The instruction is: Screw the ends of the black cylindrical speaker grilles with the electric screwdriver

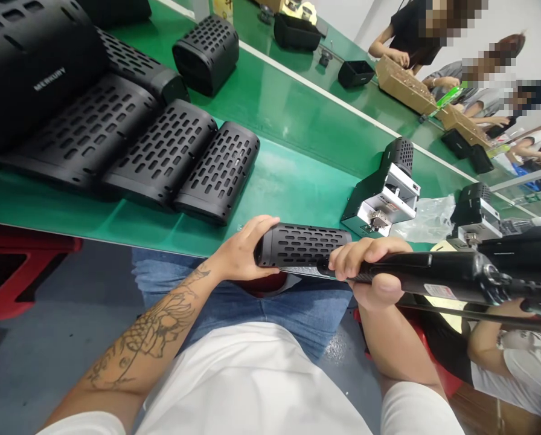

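At the table's near edge, my left hand (246, 251) is closed round the left end of a black slotted speaker housing (307, 241). My right hand (372, 269) grips a black inline electric screwdriver (428, 272), which lies almost level with its tip pointing left. The tip end meets the near right part of the housing, partly covered by my fingers. Whether it sits in a screw is hidden. Beyond my right hand stands a silver and black screw feeder (383, 202).
Several similar black housings (220, 172) are stacked at left on the green table (293, 175). Another housing (207, 54) stands farther back. A clear plastic bag (427, 220) and a second feeder (476, 214) are at right. Co-workers (424, 36) sit across; one person (515, 368) is close at right.
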Motion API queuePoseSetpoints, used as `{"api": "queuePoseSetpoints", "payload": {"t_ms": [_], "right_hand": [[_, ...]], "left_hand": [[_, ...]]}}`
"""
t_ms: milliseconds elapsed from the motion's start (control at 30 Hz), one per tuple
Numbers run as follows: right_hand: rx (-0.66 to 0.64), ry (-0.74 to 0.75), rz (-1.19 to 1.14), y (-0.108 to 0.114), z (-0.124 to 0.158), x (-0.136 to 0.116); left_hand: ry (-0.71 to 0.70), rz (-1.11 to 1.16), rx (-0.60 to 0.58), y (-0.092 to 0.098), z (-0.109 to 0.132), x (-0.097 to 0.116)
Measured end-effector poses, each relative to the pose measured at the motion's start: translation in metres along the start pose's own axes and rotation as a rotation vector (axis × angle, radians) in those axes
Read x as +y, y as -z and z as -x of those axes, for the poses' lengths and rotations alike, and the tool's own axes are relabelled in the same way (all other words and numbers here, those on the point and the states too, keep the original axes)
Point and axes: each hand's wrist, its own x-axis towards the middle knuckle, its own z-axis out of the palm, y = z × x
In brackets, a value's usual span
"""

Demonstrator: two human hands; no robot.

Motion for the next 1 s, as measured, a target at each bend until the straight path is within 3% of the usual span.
{"api": "queuePoseSetpoints", "payload": {"t_ms": [367,833,933,1000], "right_hand": [[-0.024,0.055,0.07,-0.011,-0.002,0.007],[-0.064,0.064,-0.025,-0.021,-0.002,0.014],[0.018,0.054,0.022,-0.012,0.001,0.005],[0.191,0.063,0.096,0.013,-0.005,-0.004]], "left_hand": [[-0.064,-0.016,0.03,-0.001,-0.003,-0.002],[-0.069,-0.021,0.004,0.001,-0.003,-0.001],[-0.049,-0.044,0.004,0.005,-0.003,0.002],[-0.025,-0.054,-0.003,0.006,-0.003,0.002]]}}
